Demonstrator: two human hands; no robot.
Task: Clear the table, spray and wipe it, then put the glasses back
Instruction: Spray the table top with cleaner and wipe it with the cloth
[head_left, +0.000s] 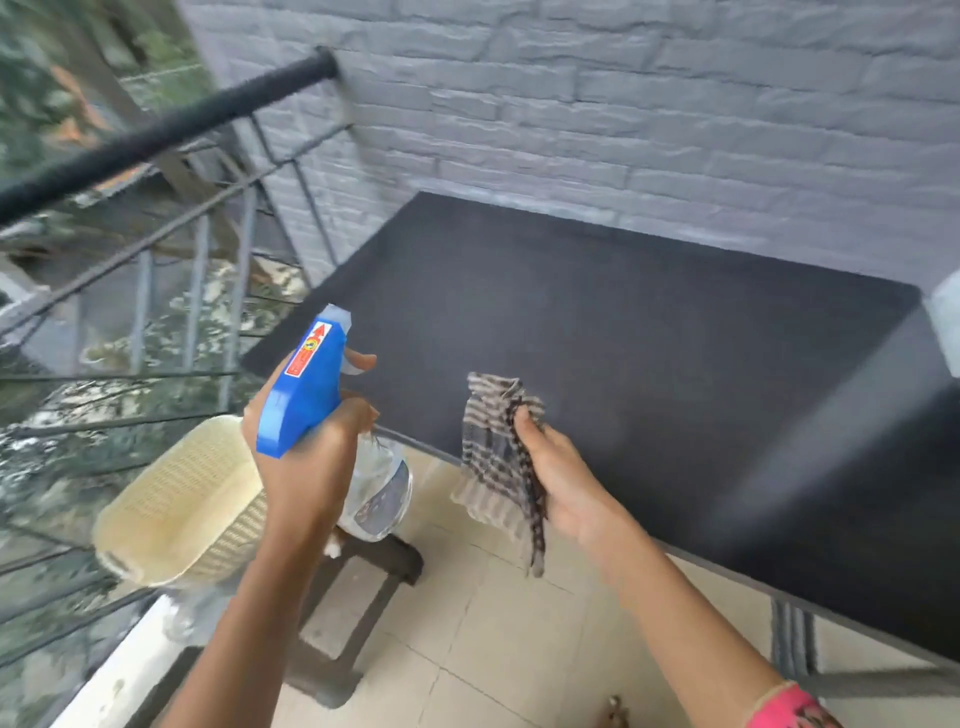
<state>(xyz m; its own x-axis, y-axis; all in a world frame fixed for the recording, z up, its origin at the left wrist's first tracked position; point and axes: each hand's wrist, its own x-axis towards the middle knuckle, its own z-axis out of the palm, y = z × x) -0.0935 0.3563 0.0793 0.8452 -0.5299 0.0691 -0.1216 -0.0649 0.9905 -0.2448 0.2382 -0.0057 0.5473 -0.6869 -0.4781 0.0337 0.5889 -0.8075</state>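
A dark table (623, 332) stands against a grey brick wall, its top bare. My left hand (306, 457) grips a clear spray bottle (376, 488) with a blue trigger head (304, 384); the nozzle points toward the table's near left corner and one finger lies on the trigger. My right hand (556, 467) holds a grey checked cloth (493, 447) that hangs just over the table's front edge. No glasses show in this view.
A cream woven basket (176, 499) sits at the left on a dark stool (358, 613). A black metal railing (156, 135) runs along the left, with greenery beyond. Pale floor tiles (493, 649) lie below the table's front edge.
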